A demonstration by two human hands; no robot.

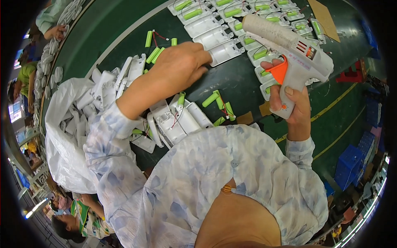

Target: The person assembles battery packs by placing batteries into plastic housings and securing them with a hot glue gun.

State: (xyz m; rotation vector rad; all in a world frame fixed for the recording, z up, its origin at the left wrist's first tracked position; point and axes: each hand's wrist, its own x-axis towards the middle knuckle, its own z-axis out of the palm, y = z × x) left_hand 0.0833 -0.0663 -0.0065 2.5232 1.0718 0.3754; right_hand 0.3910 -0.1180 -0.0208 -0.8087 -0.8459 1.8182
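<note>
My right hand (298,108) grips the handle of a white hot glue gun (312,62), with fingers by its orange trigger (278,71). The gun is raised over the table, its pale wrapped front pointing to the far left. My left hand (182,62) reaches across the table, closed on the near left end of an empty white plastic shell (226,53); the fingertips are partly hidden. That shell lies at the near end of a row of white shells (203,28). Beyond, several shells hold green battery cells (233,12) with thin wires.
Loose green cells (211,99) with red and black wires lie near me, beside stacked white housings (178,122). A white plastic bag (62,136) full of white parts stands at left. Cardboard (324,20) lies far right. Other people sit along a neighbouring line at left; blue crates (349,165) stand right.
</note>
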